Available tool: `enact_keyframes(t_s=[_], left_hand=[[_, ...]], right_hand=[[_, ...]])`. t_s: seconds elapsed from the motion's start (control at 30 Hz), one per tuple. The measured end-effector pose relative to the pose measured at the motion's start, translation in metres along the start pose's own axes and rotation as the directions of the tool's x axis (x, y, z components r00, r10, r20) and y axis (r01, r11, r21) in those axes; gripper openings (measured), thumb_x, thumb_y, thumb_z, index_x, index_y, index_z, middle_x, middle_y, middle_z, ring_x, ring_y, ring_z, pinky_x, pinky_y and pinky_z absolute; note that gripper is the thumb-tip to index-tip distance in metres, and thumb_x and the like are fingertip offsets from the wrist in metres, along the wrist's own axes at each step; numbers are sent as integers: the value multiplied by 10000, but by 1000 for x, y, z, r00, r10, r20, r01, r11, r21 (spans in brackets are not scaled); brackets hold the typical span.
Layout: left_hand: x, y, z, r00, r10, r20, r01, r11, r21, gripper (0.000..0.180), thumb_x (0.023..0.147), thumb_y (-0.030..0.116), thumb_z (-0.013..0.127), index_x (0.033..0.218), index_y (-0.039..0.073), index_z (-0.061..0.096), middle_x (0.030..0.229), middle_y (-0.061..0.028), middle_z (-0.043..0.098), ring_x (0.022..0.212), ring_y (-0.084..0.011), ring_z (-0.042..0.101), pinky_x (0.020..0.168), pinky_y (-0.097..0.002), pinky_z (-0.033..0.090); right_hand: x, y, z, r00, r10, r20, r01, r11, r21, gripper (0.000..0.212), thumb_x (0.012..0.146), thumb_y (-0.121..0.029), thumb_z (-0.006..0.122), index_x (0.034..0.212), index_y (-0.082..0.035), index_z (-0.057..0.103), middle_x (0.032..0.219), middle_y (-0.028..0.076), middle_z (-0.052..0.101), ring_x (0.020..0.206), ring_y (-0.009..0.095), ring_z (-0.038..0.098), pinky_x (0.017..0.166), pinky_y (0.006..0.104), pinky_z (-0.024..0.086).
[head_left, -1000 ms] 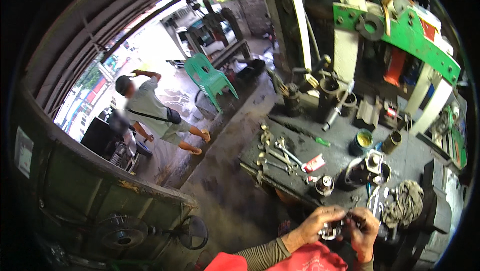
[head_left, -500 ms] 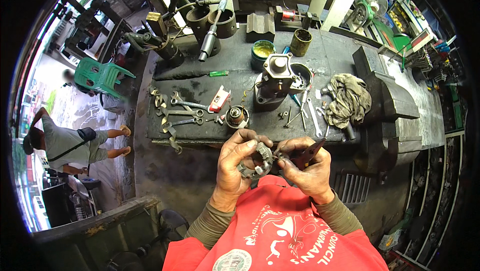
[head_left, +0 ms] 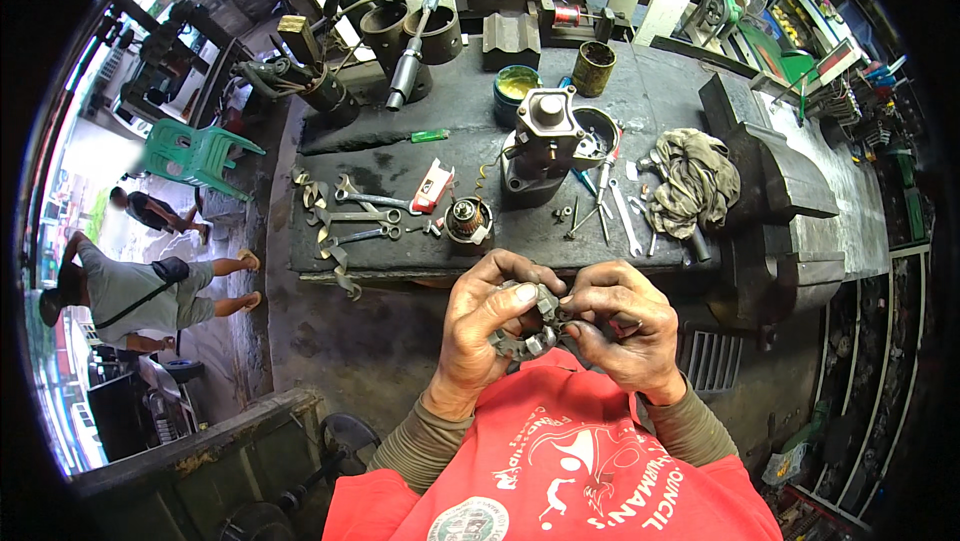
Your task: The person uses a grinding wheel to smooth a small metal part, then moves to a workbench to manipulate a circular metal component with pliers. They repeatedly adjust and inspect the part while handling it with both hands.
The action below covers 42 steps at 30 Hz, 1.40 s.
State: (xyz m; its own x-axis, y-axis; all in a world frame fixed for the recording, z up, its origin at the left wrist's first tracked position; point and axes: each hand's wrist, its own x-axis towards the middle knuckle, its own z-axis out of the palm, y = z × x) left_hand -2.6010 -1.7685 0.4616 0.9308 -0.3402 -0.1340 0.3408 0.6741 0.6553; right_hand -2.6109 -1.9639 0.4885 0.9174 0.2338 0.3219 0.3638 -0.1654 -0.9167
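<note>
In front of my chest, my left hand is closed round a dark grey, ring-shaped brush holder, with thumb on its near side and fingers behind. My right hand meets it from the other side, thumb and forefinger pinched at the ring's edge. Whatever small piece lies in that pinch is too small to make out. Red-handled pliers are tucked in the right palm, only a bit of red showing. Beyond my hands, at the bench edge, stands an armature with copper windings. A metal motor housing stands upright behind it.
Wrenches, a red-and-white box and bolts lie on the dark bench. A rag lies right, beside a large vise. Grease tub and cans stand behind. Two people are on the left, near a green chair.
My right hand has rolled over and closed in on the ring, hiding most of the pliers that stuck out before. A second person has come into sight by the green chair.
</note>
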Motion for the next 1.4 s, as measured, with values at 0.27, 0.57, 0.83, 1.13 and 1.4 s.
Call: enact_keyframes(t_s=[0.27, 0.57, 0.83, 1.13, 1.4], left_hand=[[-2, -3, 4, 1000, -7, 8, 7, 1000, 9, 231, 946, 120, 556, 1112, -40, 538, 1114, -216, 659, 966, -231, 701, 881, -369, 607], [-4, -2, 8, 999, 47, -4, -45, 973, 227, 213, 833, 129, 712, 966, 2, 605, 1084, -159, 666, 928, -149, 636, 847, -293, 533], [-3, -3, 7, 995, 96, 13, -96, 948, 303, 215, 797, 147, 710, 931, 20, 599, 1086, -153, 652, 911, -145, 623, 830, -296, 516], [2, -6, 8, 957, 290, -20, -266, 901, 343, 101, 836, 80, 660, 834, 7, 590, 1105, -137, 635, 880, -126, 595, 843, -286, 484], [-4, -13, 11, 999, 40, 1, -40, 997, 72, 454, 884, 95, 662, 1300, -42, 540, 1279, -146, 632, 1135, -186, 619, 1011, -336, 489]], right_hand=[[7, 0, -10, 975, -192, 114, 204, 974, -101, 369, 724, 85, 764, 1070, -42, 761, 978, 120, 672, 824, 222, 673, 701, 322, 556], [2, 2, -11, 987, -122, 102, 125, 992, -27, 304, 684, 79, 779, 967, -30, 756, 906, 117, 701, 811, 217, 685, 717, 323, 546], [4, 6, -10, 984, -147, 104, 152, 988, -42, 348, 680, 124, 738, 999, -13, 731, 945, 123, 701, 802, 213, 690, 723, 308, 563], [-14, -2, 1, 975, 222, 15, -222, 971, 84, 124, 870, 45, 732, 991, 32, 708, 899, 87, 712, 737, 118, 619, 628, 265, 474], [-14, 9, 5, 968, 250, -26, -251, 968, -12, 97, 869, 44, 702, 966, 36, 707, 879, 92, 702, 770, 154, 648, 674, 292, 506]])
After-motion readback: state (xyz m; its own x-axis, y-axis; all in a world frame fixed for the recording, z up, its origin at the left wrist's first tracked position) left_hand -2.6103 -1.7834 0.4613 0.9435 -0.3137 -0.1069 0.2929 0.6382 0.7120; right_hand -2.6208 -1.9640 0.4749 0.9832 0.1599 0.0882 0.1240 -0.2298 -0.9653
